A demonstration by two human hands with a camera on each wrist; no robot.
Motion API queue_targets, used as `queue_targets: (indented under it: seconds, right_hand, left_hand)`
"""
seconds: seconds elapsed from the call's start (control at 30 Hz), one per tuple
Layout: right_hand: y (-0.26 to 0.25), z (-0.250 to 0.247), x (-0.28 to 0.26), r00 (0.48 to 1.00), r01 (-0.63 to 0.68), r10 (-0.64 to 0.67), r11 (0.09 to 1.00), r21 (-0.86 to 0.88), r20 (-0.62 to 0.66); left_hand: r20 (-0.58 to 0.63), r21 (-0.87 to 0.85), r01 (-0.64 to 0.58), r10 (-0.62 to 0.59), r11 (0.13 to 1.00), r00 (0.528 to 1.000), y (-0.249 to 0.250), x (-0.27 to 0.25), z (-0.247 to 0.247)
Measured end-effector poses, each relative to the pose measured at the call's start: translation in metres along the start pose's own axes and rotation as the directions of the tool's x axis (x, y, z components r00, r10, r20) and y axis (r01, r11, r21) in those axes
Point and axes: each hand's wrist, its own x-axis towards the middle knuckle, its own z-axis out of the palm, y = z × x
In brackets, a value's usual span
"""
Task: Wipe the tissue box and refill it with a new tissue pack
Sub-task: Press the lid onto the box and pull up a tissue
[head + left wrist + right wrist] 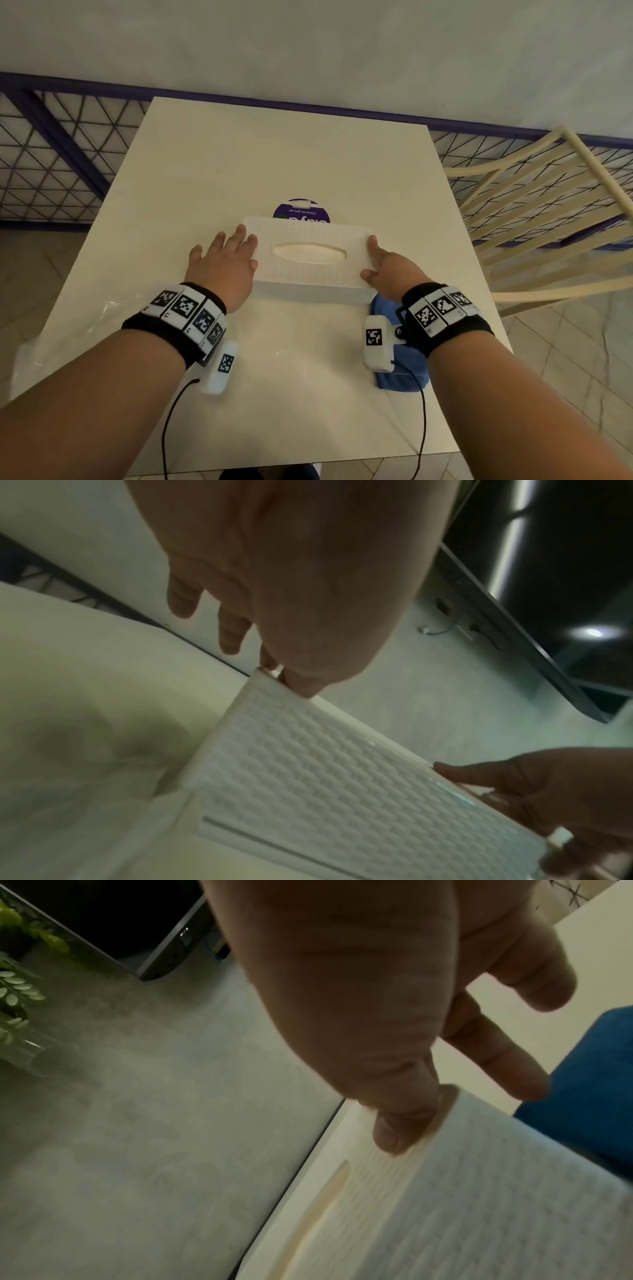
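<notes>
Forearms w/ tracker bands nearest. Left hand [227,262] & right hand [388,270]: fingers near-straight, pressed flat against opposite ends of white woven-texture tissue box [310,270], mid-table [308,164]. Oval slot shows no tissue; box looks empty. Blue cloth [404,370] just beside, near right wrist. Clear plastic wrap [68,342] at left edge; contents unclear. Step, prob.: steadying/opening box. Next: lift lid off w/ even pull.

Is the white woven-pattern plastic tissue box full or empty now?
It looks empty: the white woven-pattern plastic tissue box shows no tissue at its oval slot; deeper inside cannot be seen.
</notes>
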Motion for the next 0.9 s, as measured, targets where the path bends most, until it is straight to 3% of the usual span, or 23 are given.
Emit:
queue_targets:
  seconds: [0.2,0.33,0.47,0.57,0.67,0.73,0.9]
  right_hand:
    - [0.0,0.004,0.002,1.0,-0.003,0.002,0.998,-0.059,-0.004]
    - [-0.002,0.01,0.02,0.997,-0.072,0.074,0.985,-0.155,0.004]
    - [-0.011,0.005,0.028,0.996,-0.087,0.086,0.99,-0.113,-0.007]
    - [-0.033,0.005,0.023,0.982,-0.132,0.107,0.978,-0.159,-0.154]
    - [-0.061,0.015,0.019,0.944,-0.033,-0.014,0.99,-0.138,-0.329]
    - [-0.075,0.028,0.02,0.952,0.025,-0.062,0.992,-0.125,-0.299]
    - [-0.085,0.047,0.033,0.978,0.01,-0.03,0.995,-0.098,-0.206]
  left_hand:
    - [0.135,0.17,0.008,-0.032,0.985,0.99,0.011,0.002,-0.013]
    - [0.176,0.184,-0.003,-0.03,0.983,0.984,0.011,0.009,-0.017]
    - [0.215,0.26,-0.006,-0.052,0.966,0.975,0.012,0.011,-0.024]
    - [0.24,0.254,-0.02,-0.043,0.967,0.97,0.014,0.005,-0.029]
    - [0.234,0.199,-0.004,-0.044,0.98,0.971,0.012,0.004,-0.03]
    - [0.238,0.146,0.016,-0.051,0.989,0.97,0.011,0.004,-0.03]
    - [0.251,0.201,-0.04,-0.012,0.979,0.968,0.007,0.002,-0.031]
